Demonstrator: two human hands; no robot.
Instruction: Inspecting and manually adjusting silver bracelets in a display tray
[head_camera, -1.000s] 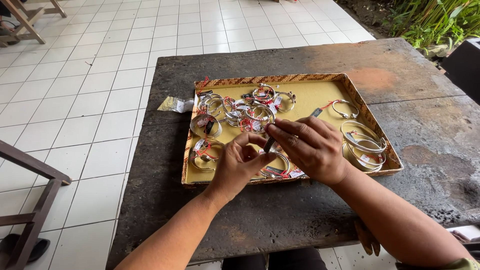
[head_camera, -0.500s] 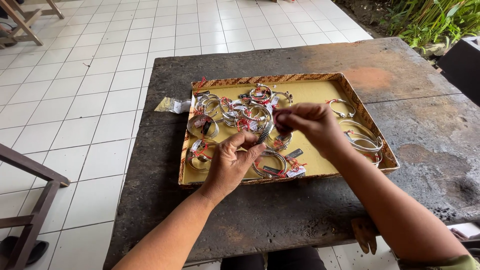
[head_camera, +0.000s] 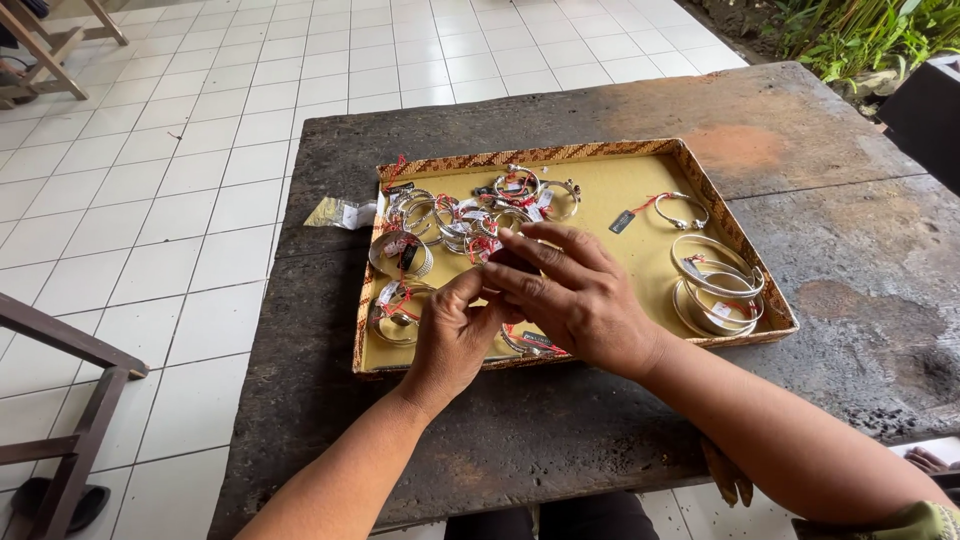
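Both hands meet over the near half of the tray (head_camera: 742, 243): left hand (head_camera: 455, 335) and right hand (head_camera: 580, 295) pinch a small dark item (head_camera: 508, 262), likely a tagged bangle; view poor. Judgement: keep it low above the tray, fingertips only. Beyond lie clustered bangles (head_camera: 470, 215); stacked bangles (head_camera: 715, 285) at the tray's right edge, all on the counter (head_camera: 850, 210).

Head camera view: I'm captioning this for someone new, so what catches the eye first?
A shallow yellow-lined tray with a woven rim sits on a dark weathered table, strewn with tagged silver bangles. Over its middle, the left hand and right hand meet around something small and dark.
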